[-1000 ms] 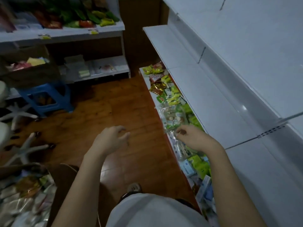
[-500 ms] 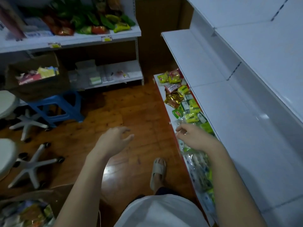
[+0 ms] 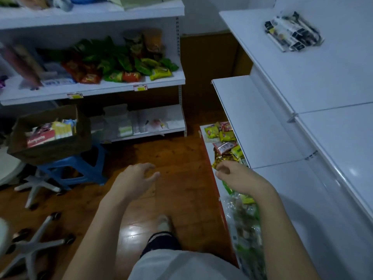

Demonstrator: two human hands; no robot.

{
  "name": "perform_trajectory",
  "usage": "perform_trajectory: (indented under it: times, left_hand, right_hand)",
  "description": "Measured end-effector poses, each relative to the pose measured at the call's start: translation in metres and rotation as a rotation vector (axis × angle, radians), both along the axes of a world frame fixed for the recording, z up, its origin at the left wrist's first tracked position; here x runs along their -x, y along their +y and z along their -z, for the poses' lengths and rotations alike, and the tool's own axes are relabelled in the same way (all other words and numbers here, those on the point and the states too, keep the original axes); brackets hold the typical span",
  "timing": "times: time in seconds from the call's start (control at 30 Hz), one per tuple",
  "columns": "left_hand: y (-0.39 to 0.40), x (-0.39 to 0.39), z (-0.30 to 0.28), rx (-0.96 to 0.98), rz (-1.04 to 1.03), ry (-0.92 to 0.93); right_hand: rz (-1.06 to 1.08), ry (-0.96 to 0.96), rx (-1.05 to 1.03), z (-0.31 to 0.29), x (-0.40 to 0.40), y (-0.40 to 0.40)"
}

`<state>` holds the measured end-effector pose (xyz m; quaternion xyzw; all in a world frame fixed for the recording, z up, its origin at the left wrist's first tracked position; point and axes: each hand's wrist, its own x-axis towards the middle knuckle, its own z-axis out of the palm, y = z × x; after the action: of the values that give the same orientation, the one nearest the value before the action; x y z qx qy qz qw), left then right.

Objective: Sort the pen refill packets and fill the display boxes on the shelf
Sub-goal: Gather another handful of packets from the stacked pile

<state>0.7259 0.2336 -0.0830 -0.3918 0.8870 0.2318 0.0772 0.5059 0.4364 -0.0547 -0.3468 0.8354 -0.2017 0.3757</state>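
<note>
Two bare hands are hanging out in front of the person in the single head view, and neither grip is clamped on anything. Fingers of the left hand are loosely curled and apart over the wooden floor, holding nothing. Those of the right hand are likewise slack and empty, hovering at the red front edge of the bottom shelf, just above the snack packets heaped there; probably it is poised here because that row is within easy reach.

Up on the top white shelf, well apart from both hands, a bundle of pen refill packets is lying flat, black and white, seemingly parked there awaiting sorting. No display boxes are showing clearly on these shelves, so filling looks not yet begun.

Across the aisle, a cardboard box of mixed packets is sitting on a blue stool, likely raised for handy picking. Chair bases are standing at the left.
</note>
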Motion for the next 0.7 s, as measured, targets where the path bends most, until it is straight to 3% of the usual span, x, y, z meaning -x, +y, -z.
perform_trajectory:
  times: [0.3,0.5,0.7]
  left_hand:
    - [-0.155,0.117,0.007,-0.026,0.047,0.110]
    - [-0.246,0.198,0.004,-0.024,0.134,0.114]
    - [-0.323,0.273,-0.001,-0.017,0.203,0.023]
  right_hand:
    - [0.062,0.071,-0.048,0.003,0.099,-0.137]
    - [0.106,0.104,-0.007,-0.004,0.163,-0.223]
    - [0.126,0.010,-0.059,0.006,0.222,-0.287]
